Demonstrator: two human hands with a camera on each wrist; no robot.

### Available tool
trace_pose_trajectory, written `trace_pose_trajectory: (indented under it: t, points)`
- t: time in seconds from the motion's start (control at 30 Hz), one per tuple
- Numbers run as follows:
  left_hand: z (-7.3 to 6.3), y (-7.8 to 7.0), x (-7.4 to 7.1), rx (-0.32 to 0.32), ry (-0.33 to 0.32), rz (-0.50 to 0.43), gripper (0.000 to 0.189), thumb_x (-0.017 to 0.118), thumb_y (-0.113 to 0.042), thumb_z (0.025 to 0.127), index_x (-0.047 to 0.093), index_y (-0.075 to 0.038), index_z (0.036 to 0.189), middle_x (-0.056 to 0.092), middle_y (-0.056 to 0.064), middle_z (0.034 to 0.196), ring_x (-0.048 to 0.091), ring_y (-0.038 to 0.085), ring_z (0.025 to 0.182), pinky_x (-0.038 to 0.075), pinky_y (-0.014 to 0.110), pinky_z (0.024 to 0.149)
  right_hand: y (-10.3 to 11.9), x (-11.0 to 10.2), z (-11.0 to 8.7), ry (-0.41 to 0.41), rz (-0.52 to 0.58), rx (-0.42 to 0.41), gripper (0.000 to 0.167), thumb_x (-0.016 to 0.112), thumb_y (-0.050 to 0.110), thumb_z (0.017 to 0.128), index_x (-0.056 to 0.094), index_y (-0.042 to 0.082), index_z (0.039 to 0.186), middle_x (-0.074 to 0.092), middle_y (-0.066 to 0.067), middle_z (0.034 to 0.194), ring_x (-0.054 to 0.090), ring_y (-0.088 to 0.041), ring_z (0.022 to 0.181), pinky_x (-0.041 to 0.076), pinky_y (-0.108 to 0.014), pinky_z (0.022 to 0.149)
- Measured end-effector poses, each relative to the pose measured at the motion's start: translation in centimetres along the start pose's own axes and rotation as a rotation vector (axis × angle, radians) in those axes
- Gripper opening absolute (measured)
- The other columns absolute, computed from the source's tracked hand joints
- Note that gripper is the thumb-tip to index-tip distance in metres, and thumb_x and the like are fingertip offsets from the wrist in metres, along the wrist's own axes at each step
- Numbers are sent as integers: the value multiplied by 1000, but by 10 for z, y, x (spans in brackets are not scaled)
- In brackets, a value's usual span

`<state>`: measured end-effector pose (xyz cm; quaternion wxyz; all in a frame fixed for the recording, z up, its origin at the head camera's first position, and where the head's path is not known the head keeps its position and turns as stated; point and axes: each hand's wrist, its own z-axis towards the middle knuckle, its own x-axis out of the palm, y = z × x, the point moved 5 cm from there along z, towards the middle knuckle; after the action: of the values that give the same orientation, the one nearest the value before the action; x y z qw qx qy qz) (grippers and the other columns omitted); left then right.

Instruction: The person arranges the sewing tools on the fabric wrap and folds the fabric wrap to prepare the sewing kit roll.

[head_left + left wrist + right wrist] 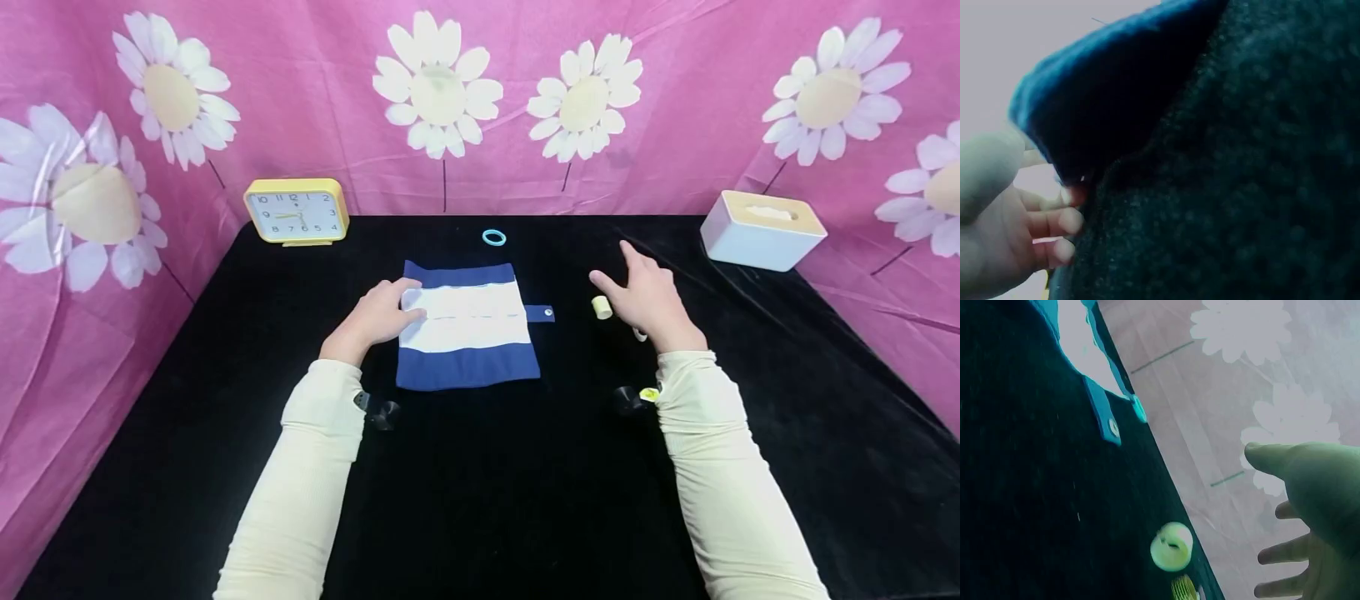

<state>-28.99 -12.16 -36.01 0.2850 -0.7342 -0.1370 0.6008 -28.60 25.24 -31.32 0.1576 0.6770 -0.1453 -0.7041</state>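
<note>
A blue-and-white fabric roll [465, 367] lies spread out, its snap strap [539, 313] pointing right. My left hand [377, 312] holds the roll by its left edge, thumb over the white part. In the left wrist view, the fingertips [1071, 220] are at the raised blue edge [1116, 87]. My right hand [647, 297] hovers with fingers spread, holding nothing. Just left of it stands a small pale-yellow cylinder [602, 307], with a hole in its top in the right wrist view. A white object [639, 334] is mostly hidden under that hand.
Behind the roll lies a light-blue ring [494, 237]. A yellow clock [296, 212] stands at the back left, a white tissue box [763, 232] at the back right. Black cloth [495, 500] covers the table. In the right wrist view, a yellow ridged piece [1184, 589] lies near the cylinder.
</note>
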Motion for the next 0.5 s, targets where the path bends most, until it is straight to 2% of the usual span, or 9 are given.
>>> trace_pose_trajectory:
  t: [0.13, 0.27, 0.5]
  points:
    - [3, 6, 3, 24, -8, -133, 40, 66, -24, 96, 63, -8, 133, 55, 18, 144, 54, 34, 122, 46, 51, 104, -16, -7, -5, -22, -28, 14, 84, 47, 56, 100, 19, 5, 160, 29, -35, 157, 25, -65, 137, 24, -70, 112]
    - [4, 15, 2, 5, -32, -246, 37, 72, -20, 92, 68, -7, 126, 59, 16, 139, 56, 32, 113, 49, 46, 96, -34, -12, -12, -40, -57, 36, 82, 49, 53, 100, 23, 1, 158, 33, -41, 149, 31, -66, 132, 29, -71, 106]
    - [4, 24, 2, 2, -79, -287, 37, 76, -19, 89, 69, -8, 124, 65, 15, 122, 57, 29, 98, 48, 39, 85, -62, -14, -21, -59, -110, 50, 66, 55, 33, 99, 34, -5, 150, 47, -43, 135, 43, -62, 122, 36, -70, 100]
